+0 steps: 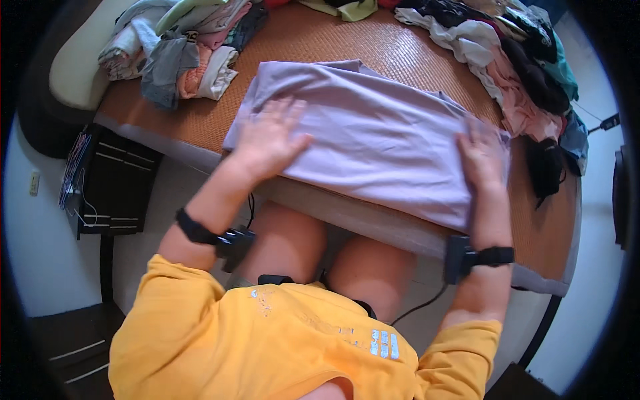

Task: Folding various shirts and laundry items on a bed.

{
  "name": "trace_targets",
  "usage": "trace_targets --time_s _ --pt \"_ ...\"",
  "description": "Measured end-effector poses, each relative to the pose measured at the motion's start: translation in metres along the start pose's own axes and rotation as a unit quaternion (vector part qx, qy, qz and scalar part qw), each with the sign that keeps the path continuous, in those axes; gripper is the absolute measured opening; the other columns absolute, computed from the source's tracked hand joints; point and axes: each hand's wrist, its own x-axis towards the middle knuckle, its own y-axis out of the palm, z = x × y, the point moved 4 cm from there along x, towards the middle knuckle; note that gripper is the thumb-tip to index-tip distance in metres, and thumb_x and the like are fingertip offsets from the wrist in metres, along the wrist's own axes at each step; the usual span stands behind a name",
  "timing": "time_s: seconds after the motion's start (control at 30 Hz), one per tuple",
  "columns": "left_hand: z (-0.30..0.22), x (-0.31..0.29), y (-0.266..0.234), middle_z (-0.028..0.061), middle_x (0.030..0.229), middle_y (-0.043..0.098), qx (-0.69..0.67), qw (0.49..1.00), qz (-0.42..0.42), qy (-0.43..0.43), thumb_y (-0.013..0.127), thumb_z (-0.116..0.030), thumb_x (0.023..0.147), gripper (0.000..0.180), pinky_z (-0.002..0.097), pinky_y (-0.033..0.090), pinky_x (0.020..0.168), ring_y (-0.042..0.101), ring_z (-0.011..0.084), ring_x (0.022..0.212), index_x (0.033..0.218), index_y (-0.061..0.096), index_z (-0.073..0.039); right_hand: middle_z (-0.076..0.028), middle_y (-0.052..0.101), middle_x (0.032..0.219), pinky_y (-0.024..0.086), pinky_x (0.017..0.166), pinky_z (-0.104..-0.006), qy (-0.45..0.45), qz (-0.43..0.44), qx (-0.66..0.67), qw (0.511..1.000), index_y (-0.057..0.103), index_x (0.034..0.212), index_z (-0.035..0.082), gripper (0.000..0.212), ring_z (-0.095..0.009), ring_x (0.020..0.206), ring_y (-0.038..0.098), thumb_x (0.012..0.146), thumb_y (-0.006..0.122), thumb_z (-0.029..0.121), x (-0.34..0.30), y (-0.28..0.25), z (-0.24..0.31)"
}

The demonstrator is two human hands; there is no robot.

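A lavender garment [380,140], folded into a wide rectangle, lies at the near edge of the bed with its front side hanging slightly over. My left hand [270,137] rests flat on its left part, fingers spread and a little blurred. On the right end of the cloth lies my right hand [481,153], fingers stretched out and smeared at the tips by motion. Neither hand grips the fabric. Some creases run across the middle of the garment.
A woven brown mat [320,40] covers the bed. Folded clothes [190,57] are stacked at the far left, beside a cream headboard [80,60]. Loose clothes [527,73] are heaped along the right. A dark nightstand [120,180] stands left of the bed.
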Motion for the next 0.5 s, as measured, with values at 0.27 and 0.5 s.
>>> trace_targets --time_s 0.27,0.5 --pt "0.072 0.031 -0.032 0.0198 0.079 0.061 -0.123 0.974 -0.117 -0.150 0.054 -0.040 0.085 0.040 0.0368 0.046 0.071 0.059 0.0352 0.080 0.086 0.060 0.000 -0.009 0.042 0.131 0.020 0.101 -0.0597 -0.001 -0.049 -0.002 0.999 0.045 0.126 0.022 0.052 -0.025 0.127 0.032 0.082 0.052 0.049 0.030 -0.029 0.031" --pt "0.085 0.079 -0.015 0.0055 0.076 0.057 -0.539 0.827 -0.137 -0.078 0.058 -0.035 0.085 0.036 0.0279 0.045 0.060 0.053 0.0144 0.063 0.096 0.055 -0.001 -0.008 0.059 0.086 0.042 0.078 -0.0434 0.000 -0.202 0.078 0.976 0.053 0.088 0.010 0.018 -0.028 0.088 0.055 0.080 0.060 0.025 0.065 -0.014 -0.002"
